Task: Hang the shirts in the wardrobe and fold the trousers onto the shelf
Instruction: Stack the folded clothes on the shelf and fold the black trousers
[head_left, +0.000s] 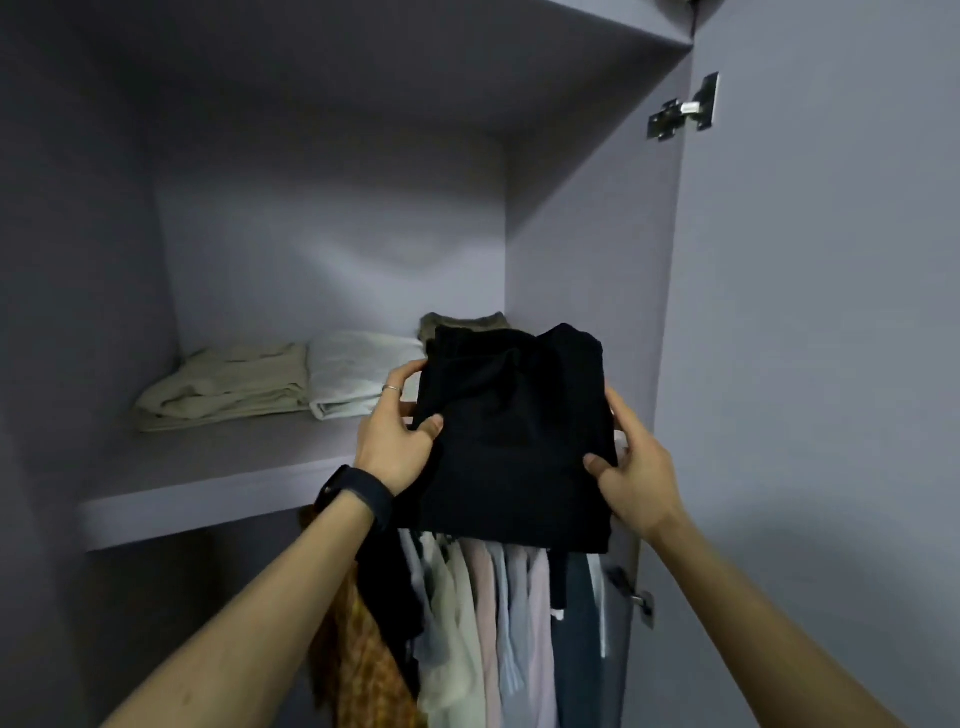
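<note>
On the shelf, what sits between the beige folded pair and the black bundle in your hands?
A white folded garment lies there, right beside the beige folded pair; the left hand gripping the black bundle overlaps its right end. Head view.

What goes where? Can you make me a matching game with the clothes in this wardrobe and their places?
Things:
1 black folded garment
2 white folded garment
3 beige folded garment
4 pale shirts

Places:
A hanging below the shelf
B leftmost on the shelf
C held by the left hand and right hand
D on the shelf, just right of the beige one

Pairs: 1-C, 2-D, 3-B, 4-A
</note>
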